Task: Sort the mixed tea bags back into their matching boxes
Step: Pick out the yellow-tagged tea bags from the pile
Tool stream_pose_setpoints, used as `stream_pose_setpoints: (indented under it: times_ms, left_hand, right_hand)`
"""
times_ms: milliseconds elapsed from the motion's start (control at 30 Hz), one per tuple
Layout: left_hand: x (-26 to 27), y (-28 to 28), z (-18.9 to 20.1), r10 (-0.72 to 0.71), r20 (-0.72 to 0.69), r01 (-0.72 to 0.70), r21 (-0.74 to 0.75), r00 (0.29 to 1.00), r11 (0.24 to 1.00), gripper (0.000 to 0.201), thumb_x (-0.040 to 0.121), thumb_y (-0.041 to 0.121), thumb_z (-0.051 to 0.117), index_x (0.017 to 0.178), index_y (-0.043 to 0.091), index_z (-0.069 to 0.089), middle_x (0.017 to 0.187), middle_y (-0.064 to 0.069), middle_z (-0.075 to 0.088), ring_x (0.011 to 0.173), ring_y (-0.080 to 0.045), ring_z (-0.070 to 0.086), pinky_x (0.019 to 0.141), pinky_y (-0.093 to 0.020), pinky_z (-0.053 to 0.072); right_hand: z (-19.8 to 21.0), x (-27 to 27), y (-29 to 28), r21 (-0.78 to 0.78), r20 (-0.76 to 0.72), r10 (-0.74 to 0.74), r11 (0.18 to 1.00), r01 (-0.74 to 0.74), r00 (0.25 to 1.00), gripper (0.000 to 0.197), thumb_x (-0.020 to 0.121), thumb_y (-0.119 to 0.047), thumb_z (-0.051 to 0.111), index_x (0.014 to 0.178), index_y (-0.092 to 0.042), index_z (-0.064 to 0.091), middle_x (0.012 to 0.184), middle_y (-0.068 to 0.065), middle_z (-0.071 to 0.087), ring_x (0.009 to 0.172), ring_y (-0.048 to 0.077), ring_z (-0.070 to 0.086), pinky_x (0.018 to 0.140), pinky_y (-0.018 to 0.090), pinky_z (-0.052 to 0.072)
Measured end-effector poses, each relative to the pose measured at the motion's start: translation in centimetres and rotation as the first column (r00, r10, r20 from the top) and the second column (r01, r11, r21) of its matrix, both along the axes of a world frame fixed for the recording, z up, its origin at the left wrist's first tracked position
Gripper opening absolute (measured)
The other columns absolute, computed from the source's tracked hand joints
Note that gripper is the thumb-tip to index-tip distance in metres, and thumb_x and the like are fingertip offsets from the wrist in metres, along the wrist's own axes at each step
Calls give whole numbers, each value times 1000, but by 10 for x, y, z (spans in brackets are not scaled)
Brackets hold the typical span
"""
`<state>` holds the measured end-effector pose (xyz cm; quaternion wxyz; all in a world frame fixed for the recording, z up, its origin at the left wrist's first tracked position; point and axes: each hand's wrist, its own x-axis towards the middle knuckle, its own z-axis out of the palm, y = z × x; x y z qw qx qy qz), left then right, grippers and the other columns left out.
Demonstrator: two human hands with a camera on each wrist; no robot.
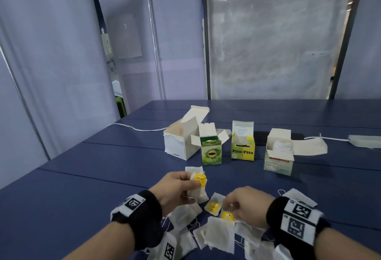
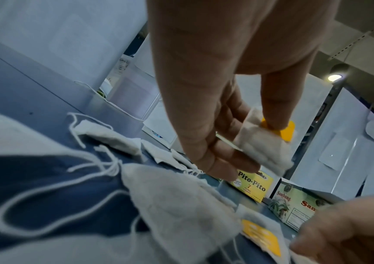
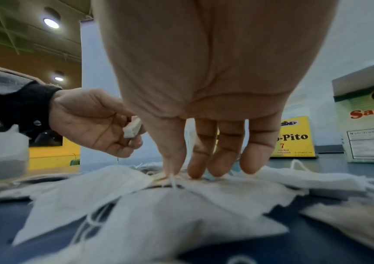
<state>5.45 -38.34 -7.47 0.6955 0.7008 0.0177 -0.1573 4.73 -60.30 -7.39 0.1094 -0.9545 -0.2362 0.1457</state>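
while the left hand (image 1: 177, 187) pinches a yellow-tagged tea bag (image 1: 198, 185) clear of the heap, probably to read its tag, the right hand (image 1: 245, 203) curls its fingertips (image 3: 195, 171) down onto another yellow-tagged bag (image 1: 226, 216) in the pile of tea bags (image 1: 220, 237) on the counter (image 1: 103, 177); whether it grips yet i cannot tell. beyond stand four open boxes: a white box (image 1: 177, 146), a green box (image 1: 212, 153), the yellow pito-pito box (image 1: 242, 150), likely this bag's home, and the sambong box (image 1: 278, 161) showing white bags inside.
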Motion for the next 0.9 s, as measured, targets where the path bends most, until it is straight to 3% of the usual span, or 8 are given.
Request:
stream_pose_setpoints:
  times_ms: [100,200,300,433,533,633,767,900]
  left_hand:
    - [0,3,-3,42,-15,-42,-37,999,998,26,86,5,65,110,-6,62,96,-17,66,69,-20,60,71,-34,51]
    - [-1,5,-2,83,-28,-85,-89,996,992,9,86,5,65,94,2,62,84,-14,66,64,-19,58,67,-33,49]
    - [-2,8,0,106,-28,-108,-138,994,985,6,84,10,68,89,7,69,94,-16,67,80,-24,56,69,-31,46]
    - [-6,10,0,92,11,-90,-114,996,989,12,85,14,68,93,11,76,97,-9,74,83,-18,64,73,-29,48]
    - [-9,9,-1,117,30,-114,-86,993,990,12,87,11,66,93,8,75,93,-10,73,80,-19,63,72,-27,50]
    - [-11,4,-4,137,61,-136,-31,989,990,5,87,7,66,87,6,71,87,-11,70,74,-17,60,64,-25,50]
    - [-15,-11,-7,135,69,-131,-57,988,990,14,84,2,67,77,9,58,76,-10,62,61,-15,61,62,-30,50]
    - [-21,-26,-6,80,54,-75,-97,995,992,17,85,3,67,76,11,56,78,-12,59,64,-19,57,60,-29,50]
  right_hand:
    - [2,2,4,-38,57,24,999,-22,998,22,88,-22,60,106,-31,66,108,-8,47,108,17,49,84,29,42]
    - [3,5,7,-76,20,144,987,-142,989,35,92,-13,54,113,-38,64,115,-4,48,111,22,48,89,36,44]
    - [3,9,9,-150,14,192,971,-188,981,38,89,-10,59,116,-36,65,117,-1,50,112,24,49,84,35,42]
    - [8,9,7,-158,139,180,975,-157,974,11,83,-20,67,87,-29,66,99,-8,44,100,18,44,76,29,33]
    - [13,8,-4,-78,148,107,992,-97,983,10,78,-30,71,77,-29,61,87,-14,42,89,11,42,75,27,37]
    - [21,2,-19,165,68,-26,986,15,997,20,74,-40,74,68,-28,59,84,-12,58,81,6,53,75,24,46]
    - [24,-10,-27,607,-141,-134,771,193,981,20,73,-23,81,74,-18,62,71,0,67,64,8,58,66,26,50]
    - [24,-22,-21,758,-284,-129,577,305,950,28,71,-2,80,94,-7,65,79,12,70,69,14,64,65,25,55]
